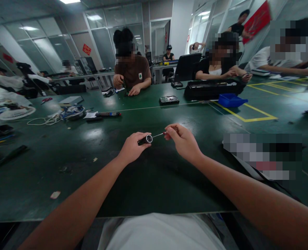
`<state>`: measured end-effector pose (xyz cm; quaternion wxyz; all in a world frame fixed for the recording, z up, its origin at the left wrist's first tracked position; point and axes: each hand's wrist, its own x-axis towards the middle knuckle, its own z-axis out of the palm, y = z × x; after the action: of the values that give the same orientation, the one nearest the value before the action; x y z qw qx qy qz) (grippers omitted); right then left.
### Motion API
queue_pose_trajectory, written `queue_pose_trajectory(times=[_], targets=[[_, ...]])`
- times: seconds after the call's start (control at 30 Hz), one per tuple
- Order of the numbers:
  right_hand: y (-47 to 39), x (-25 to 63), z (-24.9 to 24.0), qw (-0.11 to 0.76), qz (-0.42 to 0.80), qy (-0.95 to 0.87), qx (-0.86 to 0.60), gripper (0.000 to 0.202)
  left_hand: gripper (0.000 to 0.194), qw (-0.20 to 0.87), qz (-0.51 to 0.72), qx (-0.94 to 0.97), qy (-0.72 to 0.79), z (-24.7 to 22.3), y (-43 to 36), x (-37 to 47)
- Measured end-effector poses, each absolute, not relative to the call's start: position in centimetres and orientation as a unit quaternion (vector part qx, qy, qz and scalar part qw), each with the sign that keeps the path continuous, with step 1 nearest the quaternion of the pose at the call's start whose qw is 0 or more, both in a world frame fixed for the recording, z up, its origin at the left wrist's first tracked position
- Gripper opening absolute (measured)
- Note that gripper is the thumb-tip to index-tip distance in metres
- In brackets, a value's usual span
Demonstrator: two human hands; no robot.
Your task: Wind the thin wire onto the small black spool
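Above the green table (154, 180), my left hand (134, 147) is closed around a short black flashlight (145, 139), its silver-ringed round end turned toward the right. My right hand (182, 140) is pinched on a thin screwdriver (158, 135) with a bare metal shaft and a reddish part at the fingers. Most of its handle is hidden in the hand. The shaft points left, and its tip is at or close to the ringed end; I cannot tell whether it is inside.
A blue bin (232, 100) and a black device (169, 100) lie ahead. On the left are a pen-like tool (108, 114), a bundle of cables (72, 113) and a white mesh basket (17, 113). A blurred flat item (263, 156) lies right. Several people sit around the table.
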<state>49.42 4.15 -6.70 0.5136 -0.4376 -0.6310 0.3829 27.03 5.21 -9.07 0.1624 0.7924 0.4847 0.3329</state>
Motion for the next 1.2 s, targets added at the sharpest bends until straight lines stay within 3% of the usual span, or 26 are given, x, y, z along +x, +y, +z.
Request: queue_pose_trajectory(times=[0.13,0.2,0.43,0.73,1.0,1.2], targets=[[5.7,49.7,-7.4,0.524,0.606,-0.424,-0.421,0.024,0.042,0.14,0.34,0.814,0.449,-9.3,5.5,26.6],[6.0,49.9,-7.5,0.541,0.617,-0.399,-0.41,0.022,0.042,0.135,0.34,0.812,0.455,-9.5,5.6,26.4],[5.3,49.6,-7.6,0.572,0.481,-0.519,-0.415,0.025,0.044,0.12,0.351,0.803,0.467,-9.4,5.7,26.6],[4.4,49.5,-7.1,0.52,0.359,-0.638,-0.441,0.022,0.044,0.132,0.335,0.8,0.48,-9.0,5.3,26.8],[3.3,49.9,-6.1,0.472,0.21,-0.705,-0.486,0.032,0.043,0.132,0.33,0.798,0.486,-9.0,5.3,26.8],[3.1,49.8,-5.9,0.452,0.212,-0.754,-0.427,0.016,0.042,0.135,0.336,0.802,0.474,-9.3,5.4,26.7]])
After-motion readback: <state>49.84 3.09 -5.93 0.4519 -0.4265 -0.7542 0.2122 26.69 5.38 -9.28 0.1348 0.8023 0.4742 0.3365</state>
